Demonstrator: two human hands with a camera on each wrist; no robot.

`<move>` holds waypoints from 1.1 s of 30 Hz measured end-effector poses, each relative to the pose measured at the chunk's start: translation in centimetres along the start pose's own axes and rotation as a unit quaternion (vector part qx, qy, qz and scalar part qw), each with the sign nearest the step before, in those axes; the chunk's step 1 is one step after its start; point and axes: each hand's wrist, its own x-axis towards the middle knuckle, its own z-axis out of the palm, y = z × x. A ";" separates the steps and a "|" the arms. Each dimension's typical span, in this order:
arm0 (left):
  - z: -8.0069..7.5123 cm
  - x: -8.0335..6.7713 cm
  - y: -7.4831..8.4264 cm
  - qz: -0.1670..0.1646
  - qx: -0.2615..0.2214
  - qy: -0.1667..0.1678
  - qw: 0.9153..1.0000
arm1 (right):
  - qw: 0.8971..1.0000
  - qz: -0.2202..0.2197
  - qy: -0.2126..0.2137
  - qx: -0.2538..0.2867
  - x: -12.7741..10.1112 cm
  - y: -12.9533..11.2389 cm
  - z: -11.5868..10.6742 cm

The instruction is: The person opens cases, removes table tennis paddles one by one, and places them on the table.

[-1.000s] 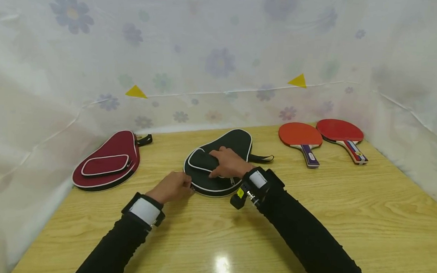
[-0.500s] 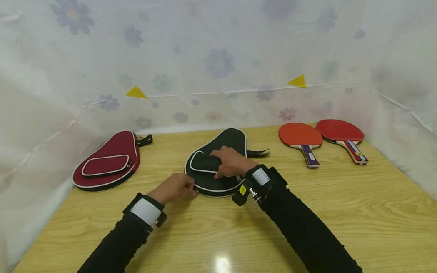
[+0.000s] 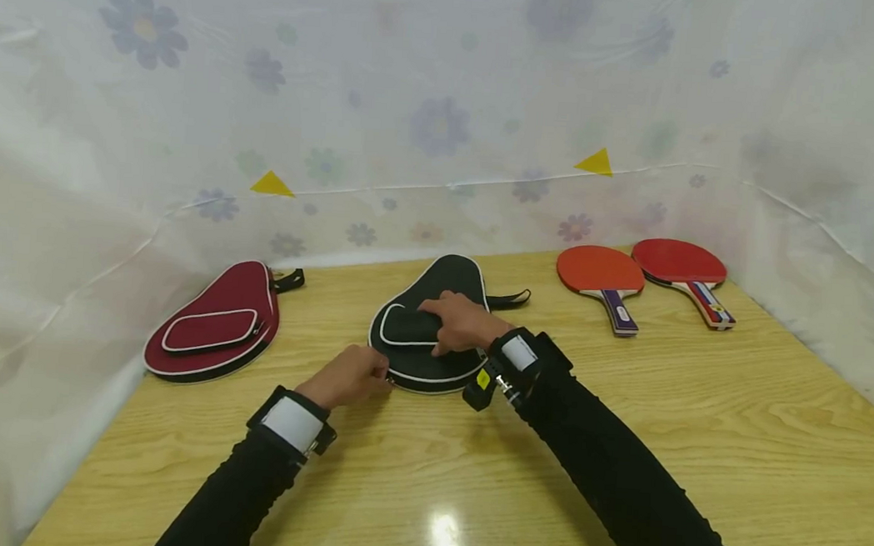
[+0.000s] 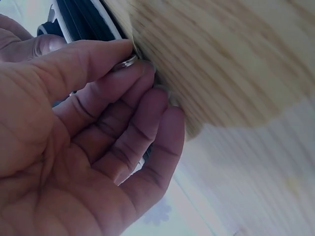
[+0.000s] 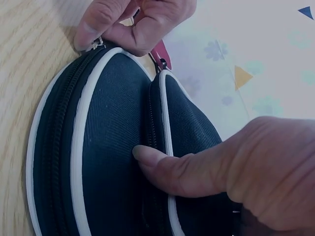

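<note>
A dark table tennis paddle case point(image 3: 451, 284) with white piping lies flat on the table, its rounded end toward me. At its near left edge my left hand point(image 3: 348, 376) pinches a metal zipper pull point(image 4: 127, 62) between thumb and forefinger. The zipper point(image 5: 61, 123) runs along the side of the case, its teeth together along the stretch in the right wrist view. My right hand point(image 3: 466, 323) grips the case across its small front pocket point(image 3: 407, 325). The right thumb point(image 5: 184, 172) presses at the pocket's zippered edge; the other right fingers are mostly hidden in that view.
A maroon paddle case point(image 3: 217, 314) lies at the left of the wooden table point(image 3: 621, 460). Two paddles lie at the back right, one orange-red point(image 3: 598, 268) and one red point(image 3: 680, 261). A flowered curtain point(image 3: 446, 131) surrounds the back and sides.
The dark case has turned slightly, its narrow end and strap shifting left. My left hand has moved a little right with the zipper pull. The right hand keeps its hold on the pocket.
</note>
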 end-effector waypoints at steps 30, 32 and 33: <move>0.3 0.2 0.2 -0.003 -0.006 -0.013 1.000 | 0.991 -0.004 0.067 -0.117 0.5 -5.3 0.7; 0.3 0.2 0.1 -0.002 -0.007 -0.009 1.000 | 0.990 -0.006 0.075 -0.118 0.7 -4.9 0.7; 0.4 0.2 0.1 0.000 -0.007 -0.008 1.000 | 0.990 -0.008 0.079 -0.117 0.7 -4.7 0.8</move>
